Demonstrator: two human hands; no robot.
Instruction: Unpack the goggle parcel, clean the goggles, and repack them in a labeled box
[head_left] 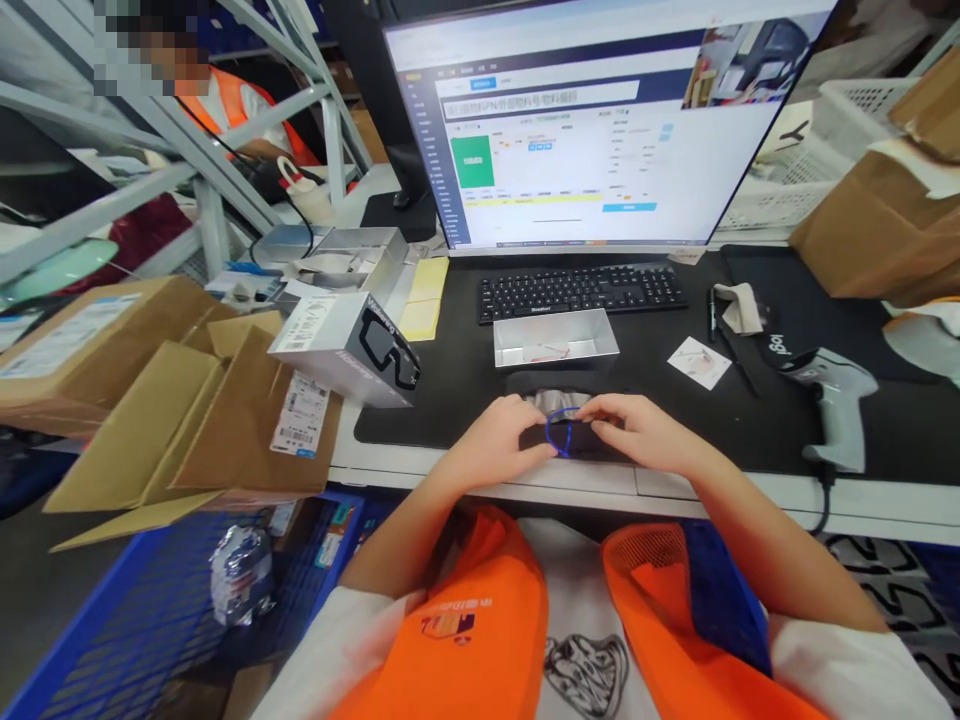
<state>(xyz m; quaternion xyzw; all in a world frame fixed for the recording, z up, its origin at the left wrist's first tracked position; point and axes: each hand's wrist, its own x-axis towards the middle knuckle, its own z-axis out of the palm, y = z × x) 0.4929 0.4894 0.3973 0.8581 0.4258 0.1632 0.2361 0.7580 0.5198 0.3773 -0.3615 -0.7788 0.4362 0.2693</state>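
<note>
At the front edge of the desk mat lies a dark case with a crinkled grey upper part. A thin blue cord loops over it. My left hand grips the case's left side, its thumb by the lower end of the cord. On the other side, my right hand has its fingertips closed at the cord's upper end; the exact pinch is too small to make out. Just beyond sits a shallow open white box tray. A carton printed with goggles stands to the left.
Behind the tray are a keyboard and a large monitor. A barcode scanner, a pen and a small card lie at right. An open cardboard box overhangs a blue crate at left. Another person sits beyond the metal frame.
</note>
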